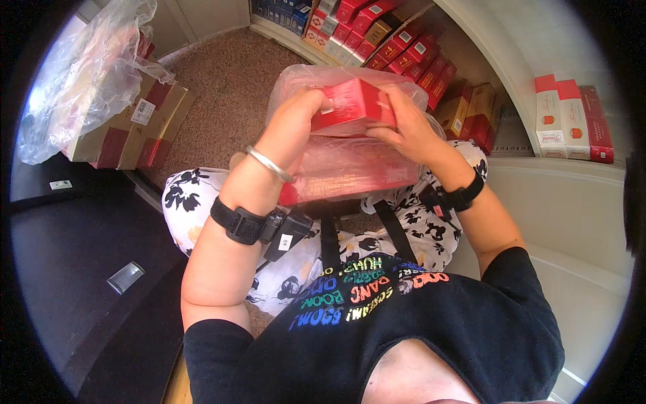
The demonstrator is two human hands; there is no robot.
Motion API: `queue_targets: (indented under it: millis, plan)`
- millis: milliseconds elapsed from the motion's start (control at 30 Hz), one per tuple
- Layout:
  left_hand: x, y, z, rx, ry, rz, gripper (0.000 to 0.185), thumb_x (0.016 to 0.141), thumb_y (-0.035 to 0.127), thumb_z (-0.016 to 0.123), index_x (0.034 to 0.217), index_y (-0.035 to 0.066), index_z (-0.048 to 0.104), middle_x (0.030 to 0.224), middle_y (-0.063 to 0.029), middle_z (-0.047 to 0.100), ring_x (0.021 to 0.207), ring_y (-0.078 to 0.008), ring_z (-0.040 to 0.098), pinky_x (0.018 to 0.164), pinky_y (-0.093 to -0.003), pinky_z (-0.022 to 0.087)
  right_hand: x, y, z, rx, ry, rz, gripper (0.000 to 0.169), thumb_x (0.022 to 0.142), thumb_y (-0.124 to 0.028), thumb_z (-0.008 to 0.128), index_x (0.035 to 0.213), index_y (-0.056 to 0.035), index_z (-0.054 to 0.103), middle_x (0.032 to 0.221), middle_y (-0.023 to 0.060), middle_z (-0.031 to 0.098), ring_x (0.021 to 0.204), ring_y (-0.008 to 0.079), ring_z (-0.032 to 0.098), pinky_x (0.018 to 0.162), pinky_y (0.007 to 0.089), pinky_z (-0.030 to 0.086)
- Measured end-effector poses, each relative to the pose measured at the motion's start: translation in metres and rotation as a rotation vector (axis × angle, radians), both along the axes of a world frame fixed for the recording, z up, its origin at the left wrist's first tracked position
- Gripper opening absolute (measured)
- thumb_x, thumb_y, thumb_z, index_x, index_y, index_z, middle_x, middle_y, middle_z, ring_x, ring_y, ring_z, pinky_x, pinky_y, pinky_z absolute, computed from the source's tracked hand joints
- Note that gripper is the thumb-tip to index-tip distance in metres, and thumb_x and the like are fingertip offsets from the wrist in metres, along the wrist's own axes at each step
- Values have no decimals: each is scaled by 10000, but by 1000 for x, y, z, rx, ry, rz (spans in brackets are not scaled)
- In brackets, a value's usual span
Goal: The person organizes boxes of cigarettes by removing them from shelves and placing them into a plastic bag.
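Between my left hand (304, 112) and my right hand (406, 126) is a red carton (348, 108) with a glossy wrap, gripped at its two ends. A clear plastic bag (287, 83) spreads behind and around it. Lower down, nearer my lap, a larger red package (348, 184) with gold print shows through the plastic. The left thumb lies on the carton's near left side; some fingers of both hands are hidden behind it. Whether the carton is fully out of the bag, I cannot tell.
Red, white and gold cartons (353, 30) fill a low shelf ahead, with blue packs (285, 15) beside them. Several upright boxes (568, 118) stand on a white ledge at right. Clear plastic (101, 76) drapes over cardboard boxes (146, 129) at left, near a black cabinet (75, 242).
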State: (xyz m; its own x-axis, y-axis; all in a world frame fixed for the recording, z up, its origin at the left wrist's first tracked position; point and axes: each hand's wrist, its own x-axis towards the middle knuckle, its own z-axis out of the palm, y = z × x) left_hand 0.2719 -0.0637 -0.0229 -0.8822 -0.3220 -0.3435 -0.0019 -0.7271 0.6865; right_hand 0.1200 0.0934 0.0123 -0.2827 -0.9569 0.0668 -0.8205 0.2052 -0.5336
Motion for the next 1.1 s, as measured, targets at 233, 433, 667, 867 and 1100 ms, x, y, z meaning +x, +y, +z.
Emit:
queue_targets:
  millis: [233, 433, 667, 867, 1100]
  plan:
    - [1, 6, 4, -469, -66, -18, 325, 818, 137, 445, 1097, -12, 521, 1078, -139, 569, 984, -204, 540, 909, -329, 404, -6, -1, -15, 138, 193, 109, 526, 707, -247, 725, 1082, -27, 430, 1051, 185, 526, 1011, 361, 514, 839, 428, 413]
    - [29, 48, 7, -1896, -609, -385, 519, 824, 135, 459, 1294, -71, 382, 1323, -240, 403, 968, -274, 573, 929, -353, 398, 9, -16, -31, 284, 212, 144, 613, 756, -336, 669, 1203, -6, 409, 1206, 191, 458, 1150, 350, 427, 958, 437, 339]
    - [38, 55, 42, -1946, -276, -635, 148, 731, 141, 515, 782, 50, 621, 893, -81, 592, 846, -207, 538, 744, -327, 419, 25, -19, -55, 470, 315, 191, 635, 876, -417, 485, 1406, -131, 284, 1479, 113, 186, 1371, 332, 114, 1063, 587, 88]
    - [32, 67, 29, -1894, -70, -224, 122, 707, 141, 518, 763, 52, 581, 839, -82, 551, 865, -229, 521, 724, -324, 445, 26, -26, -64, 667, 421, 247, 544, 880, -298, 452, 1378, -114, 334, 1501, 125, 125, 1397, 321, -3, 1050, 627, 33]
    - [62, 108, 36, -1676, 30, -171, 453, 747, 69, 497, 1200, 73, 499, 1325, -198, 384, 1241, -324, 372, 1030, -500, 283, 6, -13, -58, 469, 165, 273, 580, 818, -286, 573, 1342, -113, 397, 1485, 155, 164, 1392, 342, 23, 1053, 622, 35]
